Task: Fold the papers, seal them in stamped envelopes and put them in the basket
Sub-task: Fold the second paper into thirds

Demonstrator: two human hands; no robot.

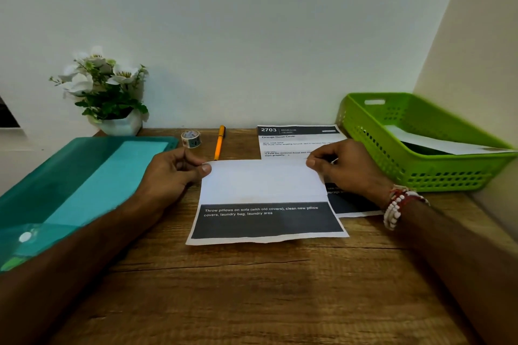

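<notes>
A printed paper (265,199) lies on the wooden desk with its top part folded down towards me, white back showing above a dark band of text. My left hand (171,169) pinches the fold's left corner. My right hand (343,166) pinches the right corner. A second printed sheet (294,138) lies flat behind and to the right, partly under my right hand. The green basket (414,171) stands at the right with a white envelope (437,143) inside it.
A teal plastic folder (84,176) covers the desk's left side. A roll of patterned tape (191,138) and an orange pen (219,142) lie near the wall. A white pot of flowers (106,92) stands at the back left. Walls close the back and right.
</notes>
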